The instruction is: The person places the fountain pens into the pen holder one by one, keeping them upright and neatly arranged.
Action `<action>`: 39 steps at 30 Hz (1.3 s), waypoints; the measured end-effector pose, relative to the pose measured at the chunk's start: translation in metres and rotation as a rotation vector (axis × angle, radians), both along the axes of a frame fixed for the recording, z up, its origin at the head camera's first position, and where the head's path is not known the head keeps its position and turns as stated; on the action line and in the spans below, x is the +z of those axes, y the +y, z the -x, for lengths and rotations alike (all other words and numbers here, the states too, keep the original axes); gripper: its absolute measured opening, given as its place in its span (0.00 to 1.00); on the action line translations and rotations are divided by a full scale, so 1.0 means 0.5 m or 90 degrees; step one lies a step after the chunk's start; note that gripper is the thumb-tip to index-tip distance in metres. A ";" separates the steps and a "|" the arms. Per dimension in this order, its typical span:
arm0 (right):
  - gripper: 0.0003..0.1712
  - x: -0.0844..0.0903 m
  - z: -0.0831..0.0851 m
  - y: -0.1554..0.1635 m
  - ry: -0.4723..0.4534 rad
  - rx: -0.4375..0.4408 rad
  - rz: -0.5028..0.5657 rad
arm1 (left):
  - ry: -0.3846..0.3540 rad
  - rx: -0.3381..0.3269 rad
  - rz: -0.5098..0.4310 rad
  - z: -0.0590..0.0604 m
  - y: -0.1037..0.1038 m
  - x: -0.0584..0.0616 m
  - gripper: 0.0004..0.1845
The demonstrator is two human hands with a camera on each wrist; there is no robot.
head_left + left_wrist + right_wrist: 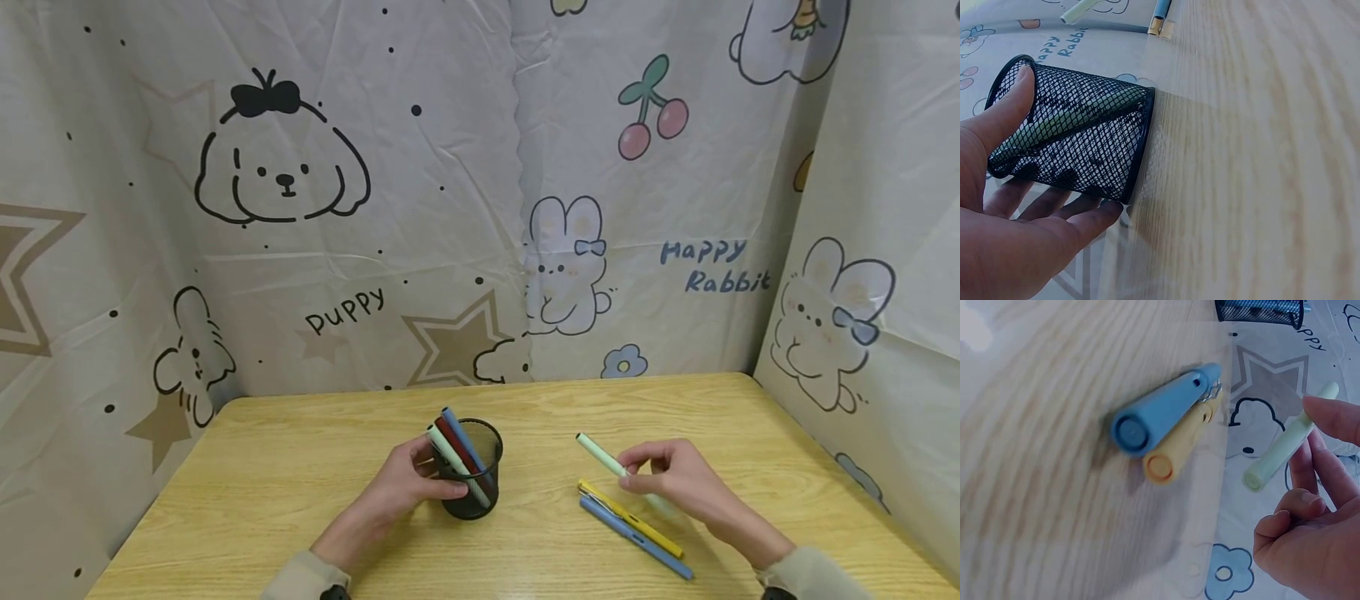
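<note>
My left hand (401, 483) grips a black mesh pen holder (461, 507) standing on the table, thumb on the near side and fingers round the far side. Leaning in the holder are a light green pen (444, 447), a dark red pen (457, 442) and a blue pen (459, 427). My right hand (678, 479) pinches another light green pen (598, 452) between thumb and fingers, raised above the table. Below it, a yellow pen (637, 522) and a second blue pen (636, 539) lie side by side; their clips show in the right wrist view.
The wooden table (315, 433) is bordered by a printed cloth (442, 208) at the back and both sides. Table surface lies between the holder and the two lying pens.
</note>
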State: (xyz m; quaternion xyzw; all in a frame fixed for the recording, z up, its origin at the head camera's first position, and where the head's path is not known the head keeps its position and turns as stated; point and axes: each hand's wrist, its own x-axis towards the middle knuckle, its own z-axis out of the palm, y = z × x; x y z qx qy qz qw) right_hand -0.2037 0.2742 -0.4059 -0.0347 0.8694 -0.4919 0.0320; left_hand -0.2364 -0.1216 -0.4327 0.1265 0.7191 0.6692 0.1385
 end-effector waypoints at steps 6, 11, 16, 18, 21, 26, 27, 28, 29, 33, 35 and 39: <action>0.12 0.007 0.001 -0.020 0.020 0.003 0.021 | 0.005 0.003 0.003 -0.003 -0.001 0.002 0.35; 0.12 0.009 0.005 -0.033 0.035 0.013 0.040 | 0.003 -0.001 -0.003 0.001 0.000 -0.001 0.35; 0.14 0.009 0.010 -0.048 0.045 0.034 0.075 | 0.005 -0.003 -0.004 0.002 0.000 -0.003 0.34; 0.15 0.011 0.011 -0.056 0.050 0.039 0.089 | 0.004 -0.003 -0.003 0.002 0.000 -0.003 0.34; 0.15 0.018 0.010 -0.070 0.063 0.047 0.098 | 0.002 -0.001 -0.003 0.000 0.000 -0.001 0.34; 0.14 0.031 0.011 -0.094 0.090 0.060 0.106 | 0.005 -0.002 -0.003 -0.003 -0.001 0.002 0.34; 0.14 0.032 0.012 -0.099 0.095 0.062 0.109 | 0.005 -0.002 -0.002 -0.004 -0.001 0.002 0.34; 0.14 0.034 0.012 -0.104 0.099 0.063 0.111 | 0.007 -0.002 -0.001 -0.004 -0.001 0.002 0.34; 0.14 0.036 0.013 -0.109 0.103 0.063 0.115 | 0.007 -0.002 0.000 -0.004 -0.001 0.002 0.34; 0.14 0.044 0.019 -0.133 0.117 0.063 0.125 | 0.005 -0.003 -0.002 -0.002 0.000 0.001 0.34; 0.14 0.049 0.022 -0.145 0.123 0.064 0.136 | 0.002 -0.005 -0.004 -0.001 0.000 0.000 0.34; 0.12 0.055 0.029 -0.166 0.133 0.066 0.152 | 0.001 -0.008 -0.008 0.000 0.000 0.000 0.33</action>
